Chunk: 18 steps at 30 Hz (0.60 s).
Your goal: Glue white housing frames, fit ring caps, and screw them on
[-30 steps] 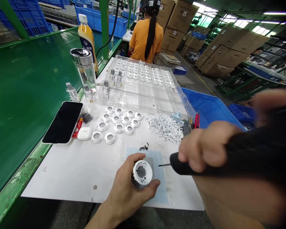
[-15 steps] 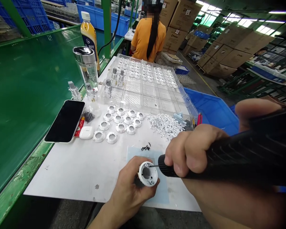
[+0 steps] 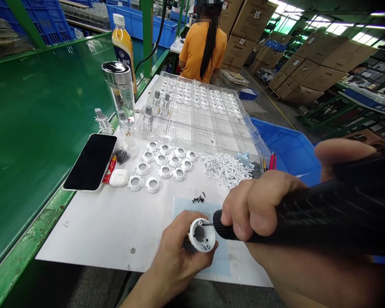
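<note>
A long table with a smooth white top stands in front of the person, and a blue plastic crate is just beside it on the right. Farther away, a co-worker in an orange shirt sits with the back to the camera. At the far end of the table lies a clear plastic tray, divided into square compartments with ribbed bottoms, and it carries many small white parts. Nearer are white ring-shaped flanges in a loose group, and a heap of short white pieces is beside them. The right hand is closed like a fist around the thick, ribbed black grip of a screwdriver, and its thin metal bit touches the rim of a round white housing. The left hand wraps this hollow housing, open end turned up, above a pale blue mat. Small black screws lie at the far edge of the mat
</note>
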Available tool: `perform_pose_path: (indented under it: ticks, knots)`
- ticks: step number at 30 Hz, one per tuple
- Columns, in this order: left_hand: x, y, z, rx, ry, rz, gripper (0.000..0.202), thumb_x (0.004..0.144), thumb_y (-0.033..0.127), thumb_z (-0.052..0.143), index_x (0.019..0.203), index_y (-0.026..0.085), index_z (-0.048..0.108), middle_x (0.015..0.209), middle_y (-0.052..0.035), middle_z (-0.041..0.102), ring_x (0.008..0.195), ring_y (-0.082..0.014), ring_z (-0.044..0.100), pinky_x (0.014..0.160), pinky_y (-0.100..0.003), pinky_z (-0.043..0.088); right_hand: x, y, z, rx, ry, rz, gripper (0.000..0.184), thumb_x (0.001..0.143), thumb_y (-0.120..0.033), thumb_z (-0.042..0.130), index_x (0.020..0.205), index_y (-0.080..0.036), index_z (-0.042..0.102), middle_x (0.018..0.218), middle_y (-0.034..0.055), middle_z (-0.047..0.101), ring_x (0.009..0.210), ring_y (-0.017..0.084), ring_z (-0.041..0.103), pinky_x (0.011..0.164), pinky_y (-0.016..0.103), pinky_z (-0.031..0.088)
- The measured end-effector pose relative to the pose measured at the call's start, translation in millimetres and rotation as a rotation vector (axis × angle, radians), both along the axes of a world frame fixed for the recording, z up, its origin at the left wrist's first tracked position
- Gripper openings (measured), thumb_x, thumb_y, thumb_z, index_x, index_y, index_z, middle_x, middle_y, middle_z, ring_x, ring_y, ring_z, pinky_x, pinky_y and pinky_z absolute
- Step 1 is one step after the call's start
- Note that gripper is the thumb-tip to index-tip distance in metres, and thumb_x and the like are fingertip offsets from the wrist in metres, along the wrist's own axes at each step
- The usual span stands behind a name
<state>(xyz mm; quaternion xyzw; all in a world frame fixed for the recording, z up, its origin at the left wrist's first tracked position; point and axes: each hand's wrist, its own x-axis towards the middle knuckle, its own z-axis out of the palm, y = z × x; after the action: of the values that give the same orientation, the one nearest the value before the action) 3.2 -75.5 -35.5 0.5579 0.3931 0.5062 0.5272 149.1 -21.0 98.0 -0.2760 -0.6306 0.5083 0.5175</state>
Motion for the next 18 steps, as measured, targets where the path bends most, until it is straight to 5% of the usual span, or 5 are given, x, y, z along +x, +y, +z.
perform_pose_path:
  ticks: [2, 7, 18]
  knots:
    - [0, -1, -0.6, -0.001, 0.002, -0.001, 0.02, 0.089, 0.017, 0.069, 0.107, 0.022, 0.064, 0.09, 0.0, 0.064, 0.077, -0.0152, 0.058, 0.071, -0.025, 0.046, -8, 1, 1.9, 0.013, 0.102, 0.018, 0.046, 0.106, -0.056, 0.028, 0.129, -0.033, 0.061, 0.072, 0.0059, 0.067, 0.059, 0.025, 0.066, 0.059, 0.045, 0.059]
    - [3, -1, -2.0, 0.01, 0.002, 0.026, 0.022, 0.089, 0.014, 0.069, 0.107, 0.025, 0.065, 0.091, 0.0012, 0.064, 0.076, -0.0142, 0.058, 0.068, -0.024, 0.044, -14, -2, 2.3, -0.073, 0.089, 0.002, 0.043, 0.101, -0.063, 0.036, 0.118, -0.04, 0.068, 0.07, 0.0037, 0.068, 0.057, 0.025, 0.066, 0.056, 0.043, 0.058]
    - [2, -1, -4.3, 0.021, -0.017, 0.013, 0.019, 0.087, 0.013, 0.069, 0.103, 0.023, 0.065, 0.088, 0.0016, 0.063, 0.075, -0.0143, 0.057, 0.068, -0.024, 0.044, -13, -3, 1.2, -0.143, 0.132, -0.019, 0.037, 0.096, -0.064, 0.049, 0.112, -0.039, 0.073, 0.068, 0.0044, 0.07, 0.054, 0.025, 0.064, 0.055, 0.044, 0.055]
